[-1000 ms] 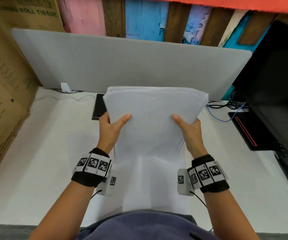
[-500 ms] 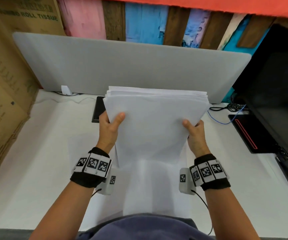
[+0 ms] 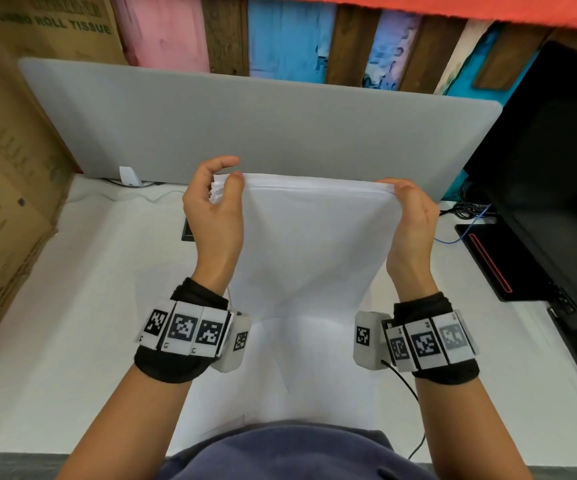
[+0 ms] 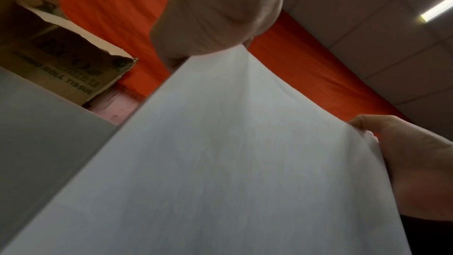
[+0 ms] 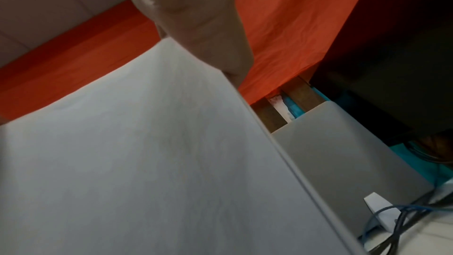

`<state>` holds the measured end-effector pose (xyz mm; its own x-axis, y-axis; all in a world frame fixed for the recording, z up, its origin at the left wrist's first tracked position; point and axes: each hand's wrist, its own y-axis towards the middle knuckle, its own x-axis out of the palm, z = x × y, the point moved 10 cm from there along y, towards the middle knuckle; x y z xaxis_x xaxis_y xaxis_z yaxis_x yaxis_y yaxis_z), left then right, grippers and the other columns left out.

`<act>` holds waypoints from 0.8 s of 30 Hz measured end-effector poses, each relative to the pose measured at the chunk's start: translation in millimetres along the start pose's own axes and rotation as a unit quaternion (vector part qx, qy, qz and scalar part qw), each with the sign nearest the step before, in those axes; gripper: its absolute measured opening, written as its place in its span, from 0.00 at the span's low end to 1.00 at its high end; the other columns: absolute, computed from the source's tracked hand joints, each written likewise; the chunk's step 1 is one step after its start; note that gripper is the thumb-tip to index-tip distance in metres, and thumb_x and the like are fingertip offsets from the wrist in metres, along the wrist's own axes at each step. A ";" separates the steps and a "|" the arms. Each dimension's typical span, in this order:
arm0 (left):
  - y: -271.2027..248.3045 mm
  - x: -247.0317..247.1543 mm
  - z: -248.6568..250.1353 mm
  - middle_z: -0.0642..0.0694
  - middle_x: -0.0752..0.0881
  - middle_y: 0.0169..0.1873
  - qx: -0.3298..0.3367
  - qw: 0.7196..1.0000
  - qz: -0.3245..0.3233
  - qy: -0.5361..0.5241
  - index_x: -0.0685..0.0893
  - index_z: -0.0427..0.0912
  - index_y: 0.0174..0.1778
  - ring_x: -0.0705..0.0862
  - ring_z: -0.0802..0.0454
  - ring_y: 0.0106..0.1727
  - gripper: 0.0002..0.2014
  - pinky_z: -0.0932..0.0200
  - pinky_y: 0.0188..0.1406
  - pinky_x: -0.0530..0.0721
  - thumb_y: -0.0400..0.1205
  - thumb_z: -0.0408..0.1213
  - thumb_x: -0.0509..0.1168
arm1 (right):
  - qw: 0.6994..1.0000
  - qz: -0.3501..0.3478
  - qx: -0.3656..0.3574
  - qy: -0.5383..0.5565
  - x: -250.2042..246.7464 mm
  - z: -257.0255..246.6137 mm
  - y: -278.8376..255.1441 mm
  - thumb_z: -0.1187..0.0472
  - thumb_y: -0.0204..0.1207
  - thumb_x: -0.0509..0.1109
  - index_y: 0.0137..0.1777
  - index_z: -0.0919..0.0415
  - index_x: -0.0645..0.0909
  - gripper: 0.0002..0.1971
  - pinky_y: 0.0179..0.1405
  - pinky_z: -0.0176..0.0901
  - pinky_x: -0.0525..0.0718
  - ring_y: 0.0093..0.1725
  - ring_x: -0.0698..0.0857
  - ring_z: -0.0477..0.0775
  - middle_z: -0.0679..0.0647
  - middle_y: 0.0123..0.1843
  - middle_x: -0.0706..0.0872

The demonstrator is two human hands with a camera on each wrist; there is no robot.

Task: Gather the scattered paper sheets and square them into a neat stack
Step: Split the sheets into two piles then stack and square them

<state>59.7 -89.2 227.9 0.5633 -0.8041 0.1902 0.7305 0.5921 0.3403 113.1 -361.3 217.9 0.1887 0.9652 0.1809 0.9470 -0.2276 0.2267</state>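
Note:
A stack of white paper sheets (image 3: 314,244) stands nearly upright above the white desk (image 3: 72,306), its lower edge near the desk surface. My left hand (image 3: 216,209) grips the top left corner, where several sheet edges fan out between thumb and fingers. At the top right corner my right hand (image 3: 410,216) holds the sheets with the thumb on the near face. The paper (image 4: 220,162) fills the left wrist view, with the left hand (image 4: 215,16) at its upper edge and the right hand (image 4: 404,162) at the far corner. In the right wrist view the right hand (image 5: 196,20) pinches the sheets (image 5: 134,162) from above.
A grey partition (image 3: 262,133) closes the back of the desk. Cardboard boxes (image 3: 3,185) stand on the left. A black monitor (image 3: 557,185) and its base (image 3: 501,261) occupy the right, with cables (image 3: 467,209) beside them. A dark flat device (image 3: 188,232) lies behind the left hand.
Both hands slid from the sides of the stack up to its top corners. The stack tipped from leaning away to nearly upright.

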 end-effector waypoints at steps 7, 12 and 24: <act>0.6 2.4 3.4 0.58 0.83 0.41 -0.011 1.000 -0.021 -0.007 0.82 0.50 0.42 0.81 0.71 0.41 0.03 0.77 0.47 0.75 0.79 0.36 0.66 | 0.999 -0.033 0.001 -0.038 3.0 -2.7 3.2 0.40 0.65 0.65 0.30 0.46 0.86 0.14 0.49 0.43 0.76 0.45 0.81 0.49 0.46 0.37 0.85; 1.1 2.0 7.6 0.56 0.84 0.38 -0.003 1.000 -0.025 0.004 0.82 0.49 0.41 0.82 0.66 0.40 0.04 0.71 0.48 0.77 0.77 0.35 0.67 | 0.997 -0.044 0.002 -0.061 4.7 -4.7 7.0 0.51 0.69 0.64 0.25 0.48 0.84 0.13 0.48 0.43 0.74 0.42 0.80 0.48 0.41 0.31 0.83; -25.8 -6.8 -75.4 0.52 0.83 0.48 -0.089 0.983 -0.158 -0.018 0.76 0.47 0.55 0.86 0.66 0.45 0.29 0.68 0.41 0.84 0.58 0.48 0.72 | 0.973 -0.172 0.140 -0.058 -15.8 111.7 -17.2 0.36 0.38 0.84 0.52 0.53 0.82 0.40 0.42 0.31 0.85 0.45 0.89 0.39 0.39 0.43 0.92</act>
<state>66.2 -95.1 148.4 0.2857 -0.9488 0.1345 0.9243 0.3099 0.2226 122.9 -358.3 104.2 -0.1401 0.9898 0.0273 0.9899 0.1407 -0.0178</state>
